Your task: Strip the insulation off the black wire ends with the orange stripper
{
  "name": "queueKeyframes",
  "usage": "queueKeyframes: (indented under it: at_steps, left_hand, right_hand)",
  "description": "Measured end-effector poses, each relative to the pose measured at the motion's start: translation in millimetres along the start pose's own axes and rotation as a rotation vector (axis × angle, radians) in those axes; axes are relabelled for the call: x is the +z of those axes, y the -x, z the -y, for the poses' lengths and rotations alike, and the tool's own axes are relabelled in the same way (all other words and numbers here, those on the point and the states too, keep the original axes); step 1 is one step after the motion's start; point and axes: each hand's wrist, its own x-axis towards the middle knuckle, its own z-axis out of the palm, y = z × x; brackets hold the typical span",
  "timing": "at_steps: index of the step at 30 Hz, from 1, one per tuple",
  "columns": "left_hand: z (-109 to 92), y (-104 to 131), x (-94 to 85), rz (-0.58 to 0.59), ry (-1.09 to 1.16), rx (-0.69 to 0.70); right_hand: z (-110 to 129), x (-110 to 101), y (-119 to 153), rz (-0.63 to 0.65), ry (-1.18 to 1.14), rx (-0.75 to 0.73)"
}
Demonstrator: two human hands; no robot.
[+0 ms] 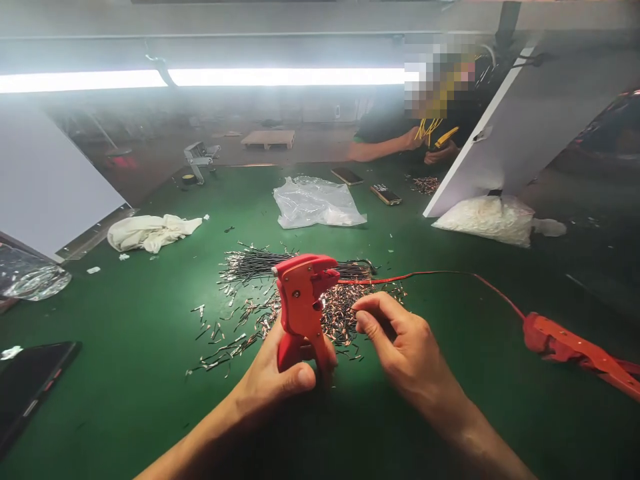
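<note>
My left hand (287,370) is wrapped round the handles of a red wire stripper (300,293), which stands upright with its jaws towards the right. Just right of the tool, my right hand (400,333) is closed in a pinch of thumb and forefinger; whatever sits between the fingertips is too small to make out. Beneath and behind the stripper lies a heap of short wire offcuts (345,317), dark with coppery ends. A bundle of black wires (255,263) with silvery ends rests behind it, partly hidden by the tool.
At the right lies a red-handled tool (570,343), with a thin red strip (430,272) running left from it. A clear plastic bag (317,203), a white cloth (150,232), phones (386,194) and a filled bag (487,220) are about. Across the table, a person's hands (415,141) hold yellow wires.
</note>
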Motion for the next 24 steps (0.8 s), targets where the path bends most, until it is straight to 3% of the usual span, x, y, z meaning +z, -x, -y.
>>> queueKeyframes:
  at_steps: [6, 13, 24]
  left_hand:
    - [2.9, -0.9, 3.1, 0.019, -0.039, -0.071]
    - [8.7, -2.6, 1.8, 0.034, -0.047, -0.087]
    - [6.0, -4.5, 2.8, 0.011, -0.110, -0.132]
  right_hand:
    - [0.4, 5.3, 3.8, -0.168, 0.038, -0.184]
    - [11.9, 3.5, 5.0, -0.220, 0.192, -0.318]
    - [16.6, 5.0, 6.1, -0.279, 0.307, -0.385]
